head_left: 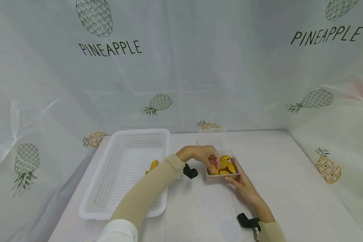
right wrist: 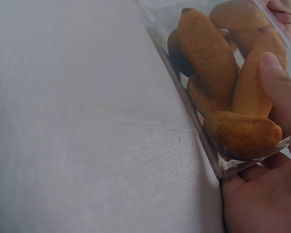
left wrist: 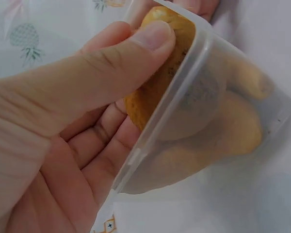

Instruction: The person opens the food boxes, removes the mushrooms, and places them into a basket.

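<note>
A clear plastic box [head_left: 215, 180] holds several yellow mangoes [head_left: 224, 164] piled up to its rim. My left hand [head_left: 204, 155] reaches into its left side and pinches a speckled mango [left wrist: 141, 104] between thumb and fingers, right at the rim. In the left wrist view, part of that mango shows through the frosted wall. My right hand [head_left: 245, 186] grips the box from the right, thumb on the near side and fingers along the right side. Through the wall, the right wrist view shows mangoes [right wrist: 208, 53] lying at different angles.
To the left stands a white perforated basket [head_left: 167, 141] with yellow mangoes [head_left: 153, 164] at its right side, partly behind my left sleeve. The box's clear lid [head_left: 210, 138] lies behind the box. Black wrist mounts [head_left: 190, 171] sit on both arms. A pineapple-print sheet [head_left: 181, 67] hangs behind the table.
</note>
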Action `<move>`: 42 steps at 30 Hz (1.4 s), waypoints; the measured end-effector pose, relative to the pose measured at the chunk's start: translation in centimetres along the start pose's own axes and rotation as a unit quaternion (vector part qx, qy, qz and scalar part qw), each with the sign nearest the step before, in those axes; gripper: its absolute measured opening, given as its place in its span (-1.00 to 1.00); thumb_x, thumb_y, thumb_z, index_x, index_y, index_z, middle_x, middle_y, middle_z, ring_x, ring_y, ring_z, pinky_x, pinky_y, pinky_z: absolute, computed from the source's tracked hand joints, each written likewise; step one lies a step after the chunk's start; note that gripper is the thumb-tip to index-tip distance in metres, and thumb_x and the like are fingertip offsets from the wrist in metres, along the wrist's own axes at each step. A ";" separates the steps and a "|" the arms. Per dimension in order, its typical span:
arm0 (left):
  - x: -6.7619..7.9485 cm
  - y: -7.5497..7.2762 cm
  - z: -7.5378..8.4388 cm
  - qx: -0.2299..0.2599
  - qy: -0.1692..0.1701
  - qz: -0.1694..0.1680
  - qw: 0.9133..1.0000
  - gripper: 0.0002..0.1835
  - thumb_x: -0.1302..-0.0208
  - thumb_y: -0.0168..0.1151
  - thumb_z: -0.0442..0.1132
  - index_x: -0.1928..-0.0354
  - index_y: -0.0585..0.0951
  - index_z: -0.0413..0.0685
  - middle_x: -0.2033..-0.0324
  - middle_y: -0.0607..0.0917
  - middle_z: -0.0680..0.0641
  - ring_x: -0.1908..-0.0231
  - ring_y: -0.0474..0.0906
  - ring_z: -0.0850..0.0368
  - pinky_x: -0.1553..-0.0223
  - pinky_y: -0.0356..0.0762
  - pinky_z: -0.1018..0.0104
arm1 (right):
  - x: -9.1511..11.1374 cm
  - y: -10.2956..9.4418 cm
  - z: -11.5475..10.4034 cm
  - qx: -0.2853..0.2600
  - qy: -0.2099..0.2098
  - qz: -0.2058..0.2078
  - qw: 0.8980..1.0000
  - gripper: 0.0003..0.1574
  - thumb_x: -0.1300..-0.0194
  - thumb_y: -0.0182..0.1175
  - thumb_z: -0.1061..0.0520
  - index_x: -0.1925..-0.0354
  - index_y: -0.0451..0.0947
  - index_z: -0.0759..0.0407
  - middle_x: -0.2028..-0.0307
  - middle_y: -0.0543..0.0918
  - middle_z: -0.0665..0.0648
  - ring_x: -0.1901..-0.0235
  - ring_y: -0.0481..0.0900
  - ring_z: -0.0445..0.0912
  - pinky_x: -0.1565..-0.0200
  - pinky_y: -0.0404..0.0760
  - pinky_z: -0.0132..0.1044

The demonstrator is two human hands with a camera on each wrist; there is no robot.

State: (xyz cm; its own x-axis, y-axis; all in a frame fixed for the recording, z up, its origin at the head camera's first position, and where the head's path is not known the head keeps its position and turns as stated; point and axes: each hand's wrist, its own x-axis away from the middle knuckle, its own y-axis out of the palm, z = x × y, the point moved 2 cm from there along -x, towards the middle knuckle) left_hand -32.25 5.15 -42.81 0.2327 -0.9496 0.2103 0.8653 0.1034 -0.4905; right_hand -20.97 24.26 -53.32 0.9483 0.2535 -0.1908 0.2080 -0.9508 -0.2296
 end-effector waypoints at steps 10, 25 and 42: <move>1.2 -0.8 0.3 0.052 0.025 0.052 0.997 -0.78 -0.13 0.43 -0.50 0.15 0.70 -0.36 0.17 0.74 -0.17 0.18 0.68 0.15 0.02 0.64 0.29 | 0.0 0.0 -0.2 0.014 0.002 -0.002 1.000 0.14 -0.45 0.18 0.25 -0.60 -0.38 -0.06 -0.55 -0.24 0.36 -0.48 -0.24 0.33 -0.19 0.19 -0.68; 5.6 -1.2 0.8 0.077 0.035 0.161 0.983 -0.77 -0.22 0.40 -0.40 0.07 0.70 -0.26 0.16 0.74 -0.04 0.14 0.68 0.10 0.08 0.68 0.20 | -0.1 0.1 0.0 0.013 0.011 -0.002 1.000 0.14 -0.45 0.19 0.23 -0.61 -0.37 -0.04 -0.55 -0.21 0.36 -0.49 -0.21 0.30 -0.19 0.19 -0.68; 16.8 -2.3 -0.7 0.094 -0.022 0.302 0.948 -0.70 -0.27 0.38 -0.35 -0.04 0.64 -0.19 0.01 0.68 -0.09 -0.04 0.60 0.01 -0.12 0.56 0.16 | -0.1 0.0 0.0 0.002 0.010 -0.008 1.000 0.15 -0.45 0.18 0.25 -0.60 -0.39 -0.10 -0.55 -0.27 0.34 -0.48 -0.27 0.35 -0.16 0.24 -0.67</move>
State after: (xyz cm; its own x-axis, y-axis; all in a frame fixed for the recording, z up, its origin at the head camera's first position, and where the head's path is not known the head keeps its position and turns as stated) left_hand -30.69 -11.22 -38.73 0.7264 -0.6868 -0.0243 0.6303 0.6799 -0.3749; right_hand -21.10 24.26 -53.27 0.9496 0.2650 -0.1672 0.2223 -0.9458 -0.2366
